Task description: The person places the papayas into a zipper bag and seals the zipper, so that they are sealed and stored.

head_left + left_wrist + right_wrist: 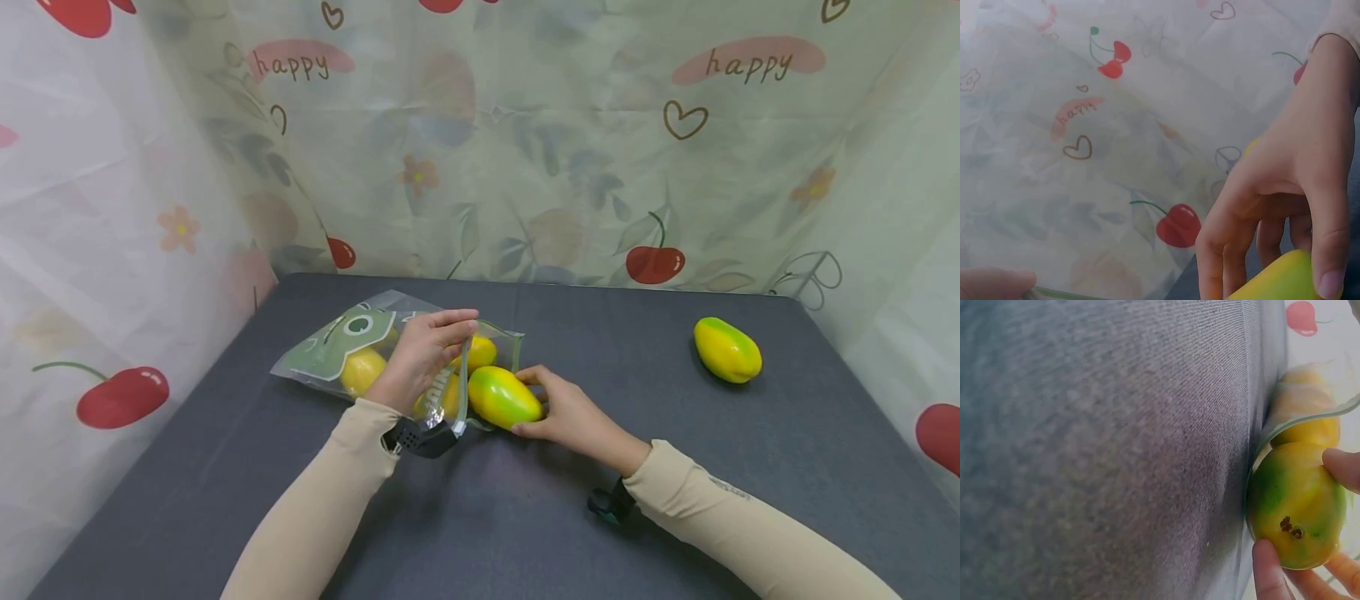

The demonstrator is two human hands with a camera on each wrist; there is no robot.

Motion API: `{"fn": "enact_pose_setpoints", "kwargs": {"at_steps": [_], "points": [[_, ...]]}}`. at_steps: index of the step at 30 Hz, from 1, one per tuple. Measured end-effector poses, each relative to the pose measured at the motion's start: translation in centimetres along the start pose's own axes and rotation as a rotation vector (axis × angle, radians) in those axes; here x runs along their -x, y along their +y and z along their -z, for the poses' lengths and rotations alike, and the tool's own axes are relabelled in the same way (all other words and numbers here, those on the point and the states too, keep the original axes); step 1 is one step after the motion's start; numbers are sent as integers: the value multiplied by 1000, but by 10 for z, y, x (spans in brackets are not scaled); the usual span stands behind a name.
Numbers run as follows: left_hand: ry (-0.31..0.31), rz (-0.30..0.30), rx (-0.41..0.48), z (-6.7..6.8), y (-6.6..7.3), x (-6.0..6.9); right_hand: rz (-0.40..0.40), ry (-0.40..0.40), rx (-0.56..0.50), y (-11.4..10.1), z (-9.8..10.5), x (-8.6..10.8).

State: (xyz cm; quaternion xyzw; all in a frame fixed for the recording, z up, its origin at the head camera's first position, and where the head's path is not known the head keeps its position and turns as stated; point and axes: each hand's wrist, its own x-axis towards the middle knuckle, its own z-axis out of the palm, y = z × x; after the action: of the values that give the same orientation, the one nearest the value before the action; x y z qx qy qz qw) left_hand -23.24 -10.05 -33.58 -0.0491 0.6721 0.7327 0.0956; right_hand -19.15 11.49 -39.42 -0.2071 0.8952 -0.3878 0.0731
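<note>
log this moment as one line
left hand: holds bag rim | right hand: grips fruit at bag mouth | bag: more fruit inside | loose fruit: on table

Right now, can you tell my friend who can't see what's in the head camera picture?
A person's right hand holds a yellow-green fruit at the mouth of a clear bag, while the left hand holds the bag's edge. More yellow fruits are inside, and another fruit lies toward the right of the dark table.
</note>
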Motion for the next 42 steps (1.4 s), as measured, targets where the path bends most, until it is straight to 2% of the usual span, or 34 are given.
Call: {"fn": "enact_pose_setpoints", "kwargs": {"at_steps": [6,12,24,29,42], "points": [[8,12,-5,-1,1,0,10,-4,11,-4,-3,-4],[8,13,-12,0,1,1,-5,-12,-49,-8,-8,-9],[1,-4,4,0,0,-1,13,43,-64,-15,-14,-16],[-3,-18,13,-1,-1,-1,28,59,-106,-16,-17,-19],[-8,-21,25,-2,0,-1,66,1,-128,-19,-21,-15]]}}
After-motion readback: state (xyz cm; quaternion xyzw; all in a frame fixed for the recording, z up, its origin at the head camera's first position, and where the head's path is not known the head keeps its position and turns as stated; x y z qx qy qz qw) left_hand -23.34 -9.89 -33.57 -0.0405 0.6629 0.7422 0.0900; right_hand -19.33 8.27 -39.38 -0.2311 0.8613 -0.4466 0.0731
